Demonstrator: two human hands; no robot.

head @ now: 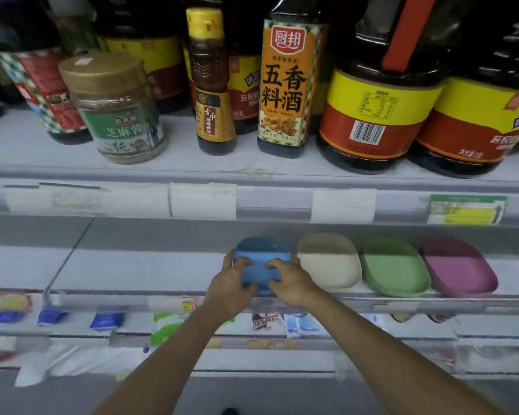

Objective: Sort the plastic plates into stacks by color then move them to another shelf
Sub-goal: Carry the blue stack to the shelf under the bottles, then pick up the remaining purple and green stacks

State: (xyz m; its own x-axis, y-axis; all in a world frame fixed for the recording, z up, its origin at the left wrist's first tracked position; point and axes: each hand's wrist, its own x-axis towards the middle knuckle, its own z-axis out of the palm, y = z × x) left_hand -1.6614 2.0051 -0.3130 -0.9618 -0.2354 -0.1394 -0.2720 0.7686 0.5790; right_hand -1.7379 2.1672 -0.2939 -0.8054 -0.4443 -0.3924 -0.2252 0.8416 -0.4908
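Note:
A blue plate stack sits on the middle shelf, near its front edge. My left hand grips its left side and my right hand grips its right side, fingers curled over the rim. To the right, in a row, stand a cream plate stack, a green plate stack and a pink plate stack. The cream stack almost touches my right hand.
The upper shelf holds sauce bottles and a sesame paste jar. Price-tag strips run along the shelf fronts. Lower shelves carry small blue and white packets. The middle shelf's left half is bare.

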